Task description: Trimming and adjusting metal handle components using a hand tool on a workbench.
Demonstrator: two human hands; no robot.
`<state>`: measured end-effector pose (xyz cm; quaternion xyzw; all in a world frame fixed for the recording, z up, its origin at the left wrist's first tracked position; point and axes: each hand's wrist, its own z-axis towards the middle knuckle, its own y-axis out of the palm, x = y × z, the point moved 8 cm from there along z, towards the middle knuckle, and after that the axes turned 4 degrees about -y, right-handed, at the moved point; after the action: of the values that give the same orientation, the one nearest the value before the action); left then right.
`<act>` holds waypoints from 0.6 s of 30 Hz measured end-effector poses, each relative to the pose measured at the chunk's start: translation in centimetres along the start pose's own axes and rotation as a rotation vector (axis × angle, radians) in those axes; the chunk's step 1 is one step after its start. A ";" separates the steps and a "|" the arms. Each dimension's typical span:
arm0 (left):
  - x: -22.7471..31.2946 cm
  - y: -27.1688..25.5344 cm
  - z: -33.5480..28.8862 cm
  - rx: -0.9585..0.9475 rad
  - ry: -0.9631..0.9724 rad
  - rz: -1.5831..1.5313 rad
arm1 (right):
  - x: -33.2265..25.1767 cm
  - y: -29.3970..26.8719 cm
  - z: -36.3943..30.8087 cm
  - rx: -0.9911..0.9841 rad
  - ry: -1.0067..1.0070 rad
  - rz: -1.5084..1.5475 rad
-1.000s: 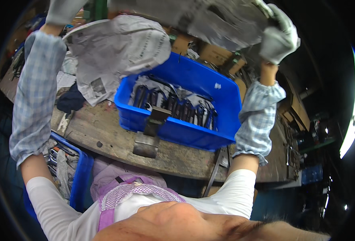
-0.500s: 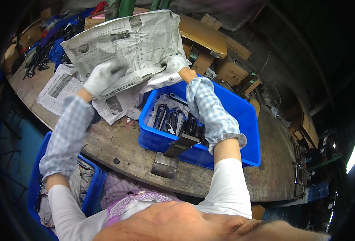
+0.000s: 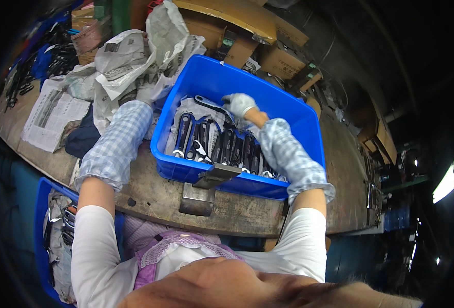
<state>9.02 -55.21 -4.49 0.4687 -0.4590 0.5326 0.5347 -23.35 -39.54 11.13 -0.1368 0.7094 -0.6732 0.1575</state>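
My left hand (image 3: 147,92), in a pale glove, is closed on crumpled newspaper (image 3: 121,64) left of the blue plastic bin (image 3: 180,167); the paper partly hides the fingers. Inside the bin, my gloved right hand (image 3: 240,104) has curled fingers beside the end of a dark-handled wrench (image 3: 211,104) lying slantwise. What those fingers hold, if anything, is hidden. Several wrenches (image 3: 228,146) with dark handles and shiny heads lie side by side along the near side of the bin, with paper under them.
A flat newspaper sheet (image 3: 50,115) and dark cloth (image 3: 83,136) lie at left. Behind them is a pile of dark tools (image 3: 60,59). Cardboard boxes (image 3: 283,59) stand at the back. A metal bracket (image 3: 198,199) sits at the table's front edge. Below left is another blue bin (image 3: 43,215) with wrenches and paper.
The spread newspaper has become a crumpled bunch at my left hand. My right hand has let go of the paper and moved down into the bin. The view has shifted.
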 end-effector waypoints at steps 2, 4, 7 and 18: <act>3.3 2.5 -3.4 -0.106 -0.063 0.957 | 2.0 5.5 -1.0 -0.025 0.155 -0.164; 9.6 2.4 -7.5 -0.173 0.013 1.086 | 3.2 7.7 -1.0 0.012 0.151 -0.182; 14.6 -2.0 -15.2 -0.154 0.198 1.132 | 0.8 2.4 -1.2 0.040 0.092 -0.119; 15.3 7.8 -46.8 -0.399 0.392 0.880 | -10.4 -10.5 -30.3 0.698 -0.258 1.464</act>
<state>0.98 -6.75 4.25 0.0118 -0.5963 0.6870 0.4151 -26.39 -8.27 23.32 0.3410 0.3451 -0.5610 0.6708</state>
